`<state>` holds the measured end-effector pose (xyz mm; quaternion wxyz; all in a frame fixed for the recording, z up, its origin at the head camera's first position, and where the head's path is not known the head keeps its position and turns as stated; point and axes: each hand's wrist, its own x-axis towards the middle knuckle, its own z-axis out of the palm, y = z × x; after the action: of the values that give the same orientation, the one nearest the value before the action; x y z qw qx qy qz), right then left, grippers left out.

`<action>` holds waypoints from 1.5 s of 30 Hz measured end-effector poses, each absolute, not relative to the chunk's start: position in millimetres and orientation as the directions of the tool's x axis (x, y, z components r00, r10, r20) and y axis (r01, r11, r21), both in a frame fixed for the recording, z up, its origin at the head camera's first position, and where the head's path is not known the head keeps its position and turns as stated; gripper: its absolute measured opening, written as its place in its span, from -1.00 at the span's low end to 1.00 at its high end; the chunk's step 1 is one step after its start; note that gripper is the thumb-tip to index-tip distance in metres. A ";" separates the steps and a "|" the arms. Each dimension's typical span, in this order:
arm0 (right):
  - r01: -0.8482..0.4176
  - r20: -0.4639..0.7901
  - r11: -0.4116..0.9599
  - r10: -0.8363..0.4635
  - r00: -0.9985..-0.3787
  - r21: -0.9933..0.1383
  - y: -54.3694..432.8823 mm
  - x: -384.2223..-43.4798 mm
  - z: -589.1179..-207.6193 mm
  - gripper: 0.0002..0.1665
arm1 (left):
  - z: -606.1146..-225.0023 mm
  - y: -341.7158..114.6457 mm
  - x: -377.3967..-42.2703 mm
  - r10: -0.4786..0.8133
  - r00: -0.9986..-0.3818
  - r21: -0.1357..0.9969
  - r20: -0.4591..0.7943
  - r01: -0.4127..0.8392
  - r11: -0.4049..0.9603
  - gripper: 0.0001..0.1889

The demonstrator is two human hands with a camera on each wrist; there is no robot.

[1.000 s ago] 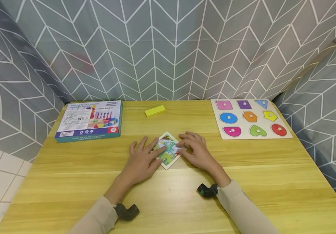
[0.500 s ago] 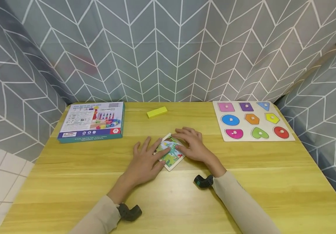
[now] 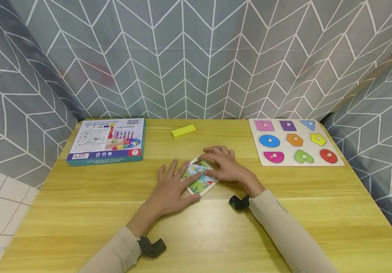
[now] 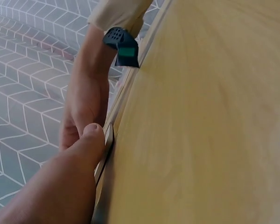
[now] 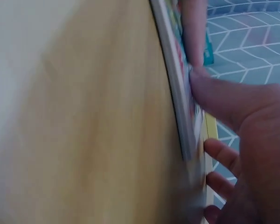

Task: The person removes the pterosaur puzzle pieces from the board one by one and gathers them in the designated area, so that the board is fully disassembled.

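Note:
A small square dinosaur picture puzzle (image 3: 202, 185) with a pale border lies flat on the table, turned cornerwise. My left hand (image 3: 168, 194) rests across its left side with fingers spread, the index fingertip on the picture. My right hand (image 3: 228, 167) lies over its right and far edges. In the right wrist view, the right thumb (image 5: 219, 95) presses on the top of the puzzle close to a left fingertip, while other right fingers reach down past its border. The left wrist view shows the left thumb (image 4: 92, 140) against the puzzle's edge. Part of the picture is hidden under both hands.
A boxed bead set (image 3: 107, 142) stands at the back left of the wooden table (image 3: 199, 235). A yellow block (image 3: 183, 131) lies at the back middle. At the back right is a knobbed shape board (image 3: 298, 142). Patterned grey curtains hang behind and beside the table.
My right hand has shifted over the puzzle's far right edge, its fingers reaching further across. The left thumb has moved away from the left fingers, out to the near corner.

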<state>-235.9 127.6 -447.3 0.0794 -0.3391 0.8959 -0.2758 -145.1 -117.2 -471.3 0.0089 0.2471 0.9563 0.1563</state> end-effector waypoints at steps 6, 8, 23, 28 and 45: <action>-0.550 -0.006 0.628 -0.662 -0.749 -0.550 124.7 -243.1 -439.7 -0.53 | -471.8 -113.8 -144.8 0.474 -0.877 0.296 0.076 0.473 0.830 -0.37; -0.539 -0.021 0.627 -0.662 -0.749 -0.563 124.0 -244.8 -437.8 -0.56 | -471.9 -112.7 -144.4 0.472 -0.878 0.301 0.082 0.473 0.828 -0.39; -0.497 -0.208 0.672 -0.686 -0.698 -0.549 122.6 -258.7 -423.4 -0.51 | -471.8 -112.0 -146.3 0.459 -0.883 0.319 0.101 0.466 0.825 -0.35; -0.495 -0.245 0.686 -0.685 -0.686 -0.533 119.4 -260.7 -416.8 -0.50 | -470.6 -114.1 -147.3 0.456 -0.885 0.329 0.093 0.460 0.825 -0.35; -0.525 -0.280 0.709 -0.684 -0.673 -0.470 110.2 -263.1 -408.9 -0.52 | -470.2 -116.4 -147.0 0.456 -0.886 0.327 0.083 0.456 0.828 -0.34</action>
<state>-263.1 110.2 -408.9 0.2232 -0.3371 0.8971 -0.1781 -147.0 -116.4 -470.2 -0.0006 0.2384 0.9560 0.1711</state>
